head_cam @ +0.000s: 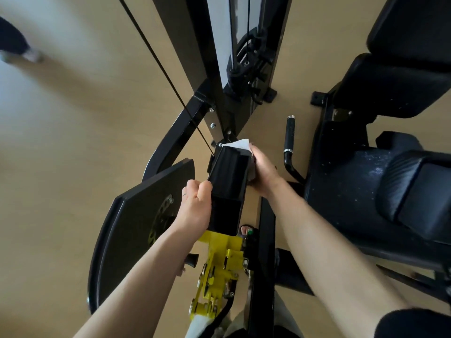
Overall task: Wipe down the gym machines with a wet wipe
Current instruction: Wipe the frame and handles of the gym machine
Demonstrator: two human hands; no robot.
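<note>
1. White wet wipe (240,143) showed past your right fingertips, pressed by your right hand (264,170) against the far right side of the black arm housing (229,176); most of the wipe was hidden under your palm.
2. Your right fingers lay fairly straight along that side of the housing, holding the wipe flat against it, not bunching it in a fist.
3. Your left hand (195,206) had its fingers clenched round the housing's near left edge, thumb on top, steadying the part; a ring showed on one finger.
4. To do this step well, I judged you needed to keep the left grip firm so the arm would not swing, and to draw the wipe toward your wrist in one long pass, keeping the cloth spread under the fingers.
5. You would have done well to fold the wipe over the far end beyond your fingertips, where the cable (170,86) met the bracket, since corners tend to hold grime.
6. Below your left wrist sat the yellow adjuster (219,254), and left of your knuckles the black curved plate (136,223); right of your right hand stood a chrome-tipped handle (290,135) and the padded seat (366,186).
7. No brand, label or writing could be read anywhere on the machine.
</note>
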